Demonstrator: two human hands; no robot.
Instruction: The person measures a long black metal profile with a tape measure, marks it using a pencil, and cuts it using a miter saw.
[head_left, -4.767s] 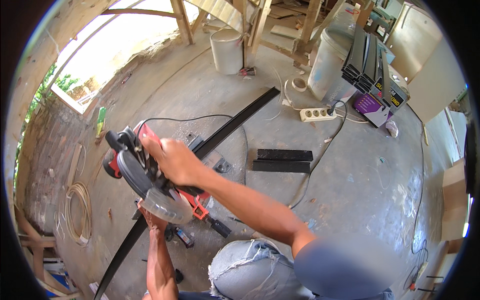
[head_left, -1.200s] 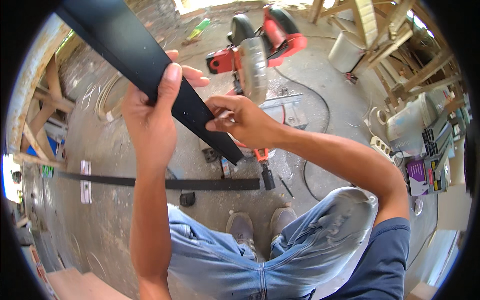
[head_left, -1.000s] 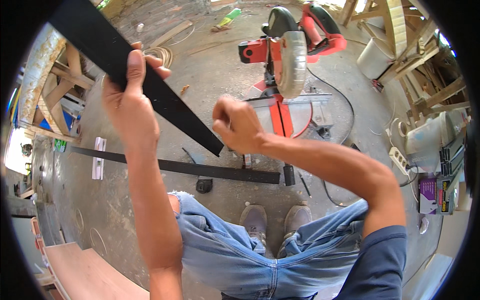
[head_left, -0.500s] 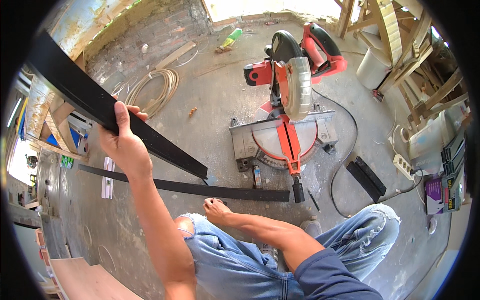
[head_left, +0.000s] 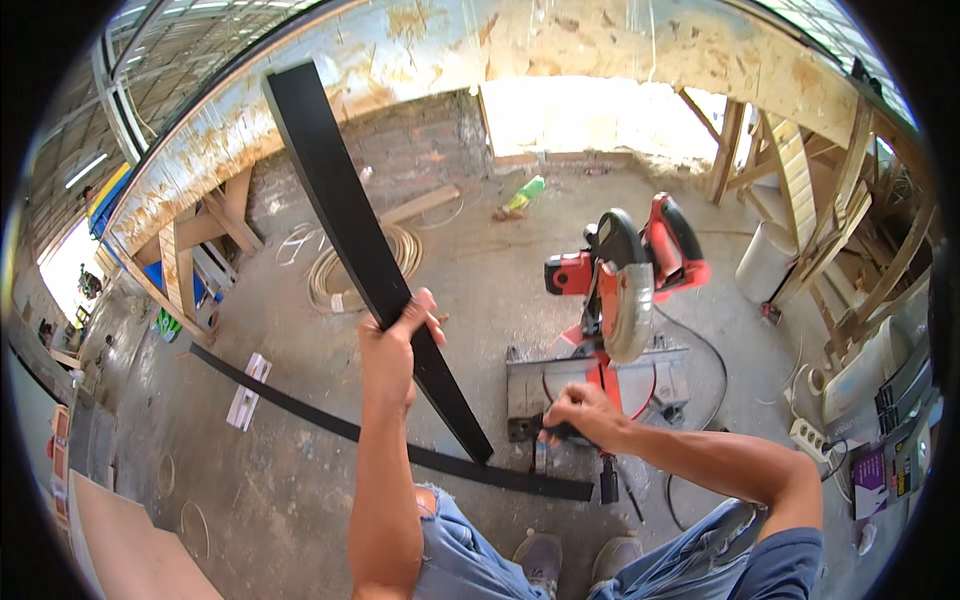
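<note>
My left hand point(head_left: 390, 345) is wrapped round a long black bar point(head_left: 335, 200), which stands tilted with its upper end leaning left and away. The bar's lower end is at a second long black strip point(head_left: 310, 412) lying curved across the floor. My right hand point(head_left: 590, 415) is closed in front of the red and grey mitre saw point(head_left: 625, 310). A small dark thing shows at its fingers, too hidden to name. The saw stands on the floor with its blade head raised, and my right hand covers part of its base.
A pale coiled hose point(head_left: 325, 280) and a green bottle point(head_left: 525, 195) lie farther back. A white bar-shaped piece point(head_left: 248, 390) is by the strip at left. On the right are a power strip point(head_left: 808, 437), a white bucket point(head_left: 765, 260) and wooden supports point(head_left: 730, 150).
The black bar has swung to a steeper tilt, with my left hand moving right. My right hand has risen from beside my knee to the front of the saw. The view has tipped upward.
</note>
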